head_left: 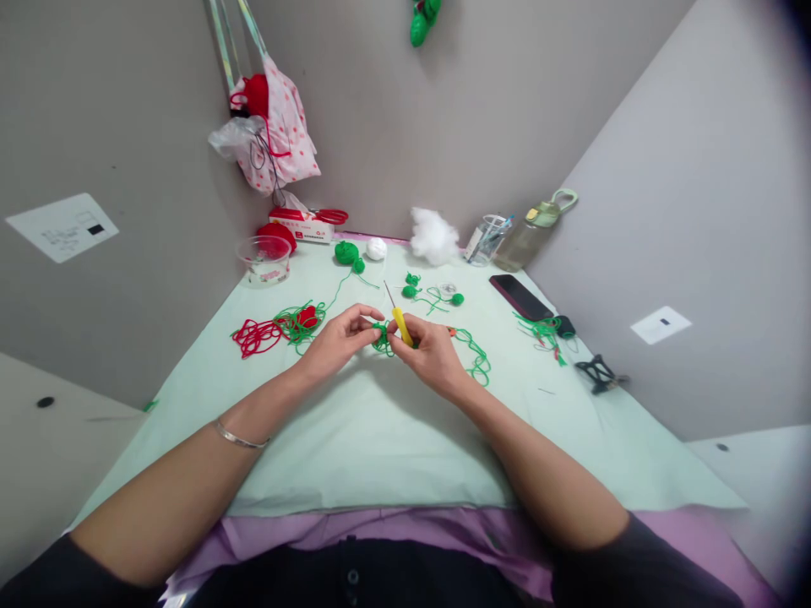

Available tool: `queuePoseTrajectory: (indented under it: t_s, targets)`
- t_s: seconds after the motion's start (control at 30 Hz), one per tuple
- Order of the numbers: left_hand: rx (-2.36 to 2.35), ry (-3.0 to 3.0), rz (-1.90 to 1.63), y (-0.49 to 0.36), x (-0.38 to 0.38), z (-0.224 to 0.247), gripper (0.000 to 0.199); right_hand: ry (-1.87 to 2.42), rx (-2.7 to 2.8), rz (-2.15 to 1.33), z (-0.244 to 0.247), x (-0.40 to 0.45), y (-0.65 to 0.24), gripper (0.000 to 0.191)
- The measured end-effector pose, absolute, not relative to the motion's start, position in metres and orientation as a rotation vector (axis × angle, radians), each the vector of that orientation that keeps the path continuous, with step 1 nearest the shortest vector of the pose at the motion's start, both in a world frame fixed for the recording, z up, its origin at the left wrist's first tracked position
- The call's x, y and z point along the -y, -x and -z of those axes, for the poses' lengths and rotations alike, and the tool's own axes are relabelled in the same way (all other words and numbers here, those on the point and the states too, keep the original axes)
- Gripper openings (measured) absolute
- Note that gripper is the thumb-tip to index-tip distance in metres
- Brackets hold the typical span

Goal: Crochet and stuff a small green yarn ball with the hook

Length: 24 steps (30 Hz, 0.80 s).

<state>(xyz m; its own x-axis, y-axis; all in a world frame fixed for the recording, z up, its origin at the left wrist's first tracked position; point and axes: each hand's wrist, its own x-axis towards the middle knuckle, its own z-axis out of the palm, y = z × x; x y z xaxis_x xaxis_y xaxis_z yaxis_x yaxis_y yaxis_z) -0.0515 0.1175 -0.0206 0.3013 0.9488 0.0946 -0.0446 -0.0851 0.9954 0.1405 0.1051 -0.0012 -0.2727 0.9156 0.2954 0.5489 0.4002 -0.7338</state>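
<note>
Both hands meet over the middle of the table. My left hand [352, 334] pinches a small piece of green yarn work [383, 339] between thumb and fingers. A crochet hook [401, 325] with a yellow handle rests in my right hand [428, 346], its thin metal tip pointing up and away. My right fingertips also touch the green piece, and its exact shape is partly hidden by the fingers. Left of my hands lies a tangle of green yarn [296, 328] beside loose red yarn [257, 338]. More green yarn [478, 359] trails out to the right of my right hand.
Farther back are a green yarn ball [345, 252], a white ball [376, 248], white stuffing [434, 236] and small green pieces [410, 291]. A plastic tub [264, 262] stands left; a phone [520, 297], bottle [530, 232] and black stand [599, 373] are right.
</note>
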Motion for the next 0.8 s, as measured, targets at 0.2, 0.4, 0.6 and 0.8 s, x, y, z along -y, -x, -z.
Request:
queuePoseTrajectory:
  t_s: [0.2, 0.4, 0.6, 0.8]
  targets:
    - [-0.942, -1.198, -1.235, 0.053, -0.12, 0.018, 0.017, 1.268, 1.999, -0.569, 0.001, -0.104, -0.139, 0.009]
    - [-0.894, -0.923, -1.335, 0.058, -0.125, 0.016, 0.024, 1.31, 1.96, -0.652, 0.001, -0.107, -0.142, 0.004]
    - [-0.842, -0.864, -1.269, 0.058, -0.122, 0.008, 0.024, 1.213, 1.696, -1.072, -0.002, -0.113, -0.149, 0.017]
    - [-0.845, -0.998, -1.174, 0.05, -0.115, 0.009, 0.027, 1.164, 1.597, -1.122, -0.004, -0.11, -0.143, 0.038]
